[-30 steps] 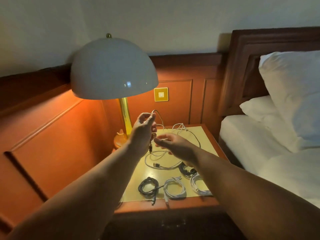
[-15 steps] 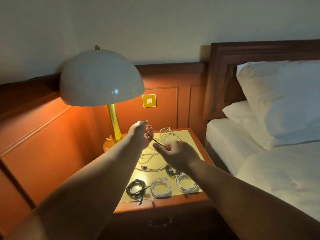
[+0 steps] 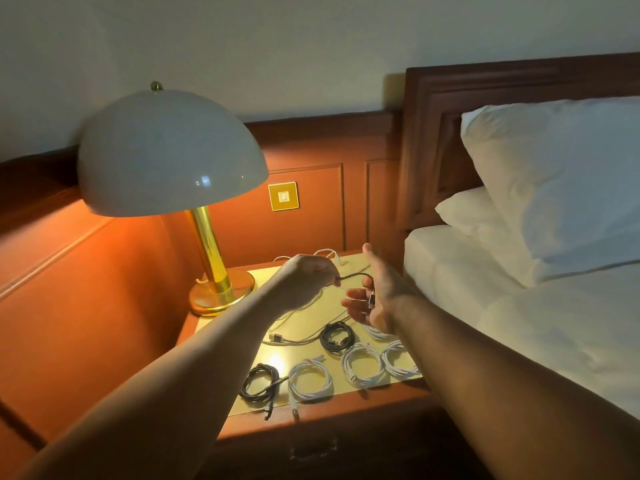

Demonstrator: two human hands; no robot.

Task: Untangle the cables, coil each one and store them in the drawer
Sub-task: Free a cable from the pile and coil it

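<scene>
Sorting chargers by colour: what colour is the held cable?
Dark, black or grey, cable; head view.

Right hand (image 3: 372, 296) now open (palm up), dark cable (image 3: 360, 276) across it.

Two arms reach over a small table (image 3: 349, 261) beside a lamp (image 3: 173, 157) and a bed (image 3: 519, 306). The left hand (image 3: 308, 275) pinches a dark cable (image 3: 356, 276). The right hand (image 3: 372, 299) is spread wide, and the cable's plug (image 3: 371, 301) hangs by its palm. Coiled cables (image 3: 362, 365) lie on the table.
</scene>
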